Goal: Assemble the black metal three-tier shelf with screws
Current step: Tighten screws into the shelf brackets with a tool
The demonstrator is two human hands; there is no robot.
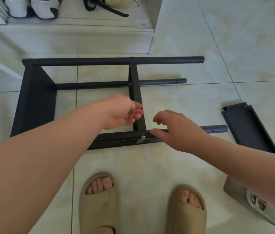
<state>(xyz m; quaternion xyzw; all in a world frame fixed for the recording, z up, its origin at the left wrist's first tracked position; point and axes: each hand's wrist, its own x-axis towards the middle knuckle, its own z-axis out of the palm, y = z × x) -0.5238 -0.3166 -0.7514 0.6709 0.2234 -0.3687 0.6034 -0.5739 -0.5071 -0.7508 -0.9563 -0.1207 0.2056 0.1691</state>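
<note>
Left hand [125, 113] spread, empty, right hand [177, 130] loosely curled, perhaps touching shelf frame [35, 98]

Pale glossy floor tiles [192, 166] meet a light cabinet [82, 39].

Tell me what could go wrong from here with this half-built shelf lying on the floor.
The screw in the near pole looks proud of the joint, so the middle tier may rack if lifted. The poles' right ends are free, so their holes could misalign with the loose tier. That tier lies near open-toed slippers; stepping on its edge could hurt.
</note>
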